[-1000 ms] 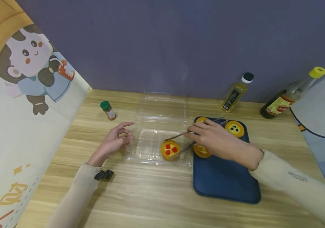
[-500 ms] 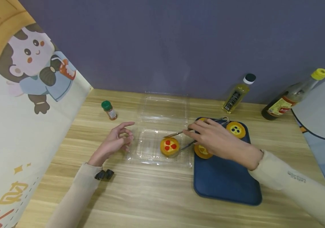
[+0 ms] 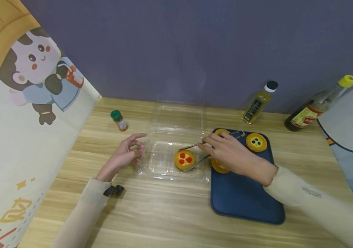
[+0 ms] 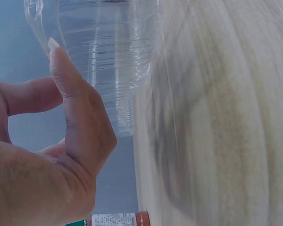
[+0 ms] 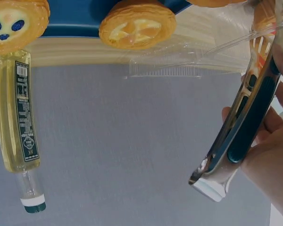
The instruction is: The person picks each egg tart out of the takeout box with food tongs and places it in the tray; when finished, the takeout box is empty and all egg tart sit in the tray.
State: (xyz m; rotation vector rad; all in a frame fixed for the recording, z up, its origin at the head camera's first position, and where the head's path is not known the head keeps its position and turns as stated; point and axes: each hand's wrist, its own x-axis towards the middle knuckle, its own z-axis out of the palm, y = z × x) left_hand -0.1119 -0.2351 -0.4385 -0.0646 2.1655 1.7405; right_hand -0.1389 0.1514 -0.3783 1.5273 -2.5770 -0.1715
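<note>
In the head view my right hand (image 3: pixel 229 150) grips metal tongs (image 3: pixel 199 160) with dark green handle panels (image 5: pixel 254 117), seen in the right wrist view. The tong arms stand spread at either side of an egg tart (image 3: pixel 184 160) topped with three red pieces. This tart is in the base of a hinged clear plastic box (image 3: pixel 161 158), toward its right side. Beside the box's left edge hovers my left hand (image 3: pixel 124 155), fingers loosely bent and nothing held. Under the right hand, a blue tray (image 3: pixel 246 196) bears more tarts (image 3: pixel 256 142), partly covered by the hand.
The box's lid (image 3: pixel 179 119) lies folded back toward the wall. A green-capped spice jar (image 3: pixel 119 120) stands at the back left. An oil bottle (image 3: pixel 256 105) and a yellow-capped dark sauce bottle (image 3: pixel 316 106) stand behind and right of the tray.
My right hand and sleeve have shifted slightly left. The lower tong arm now overlaps the tart's lower right edge again. The tart sits slightly farther back than a second ago. My left hand stays put.
</note>
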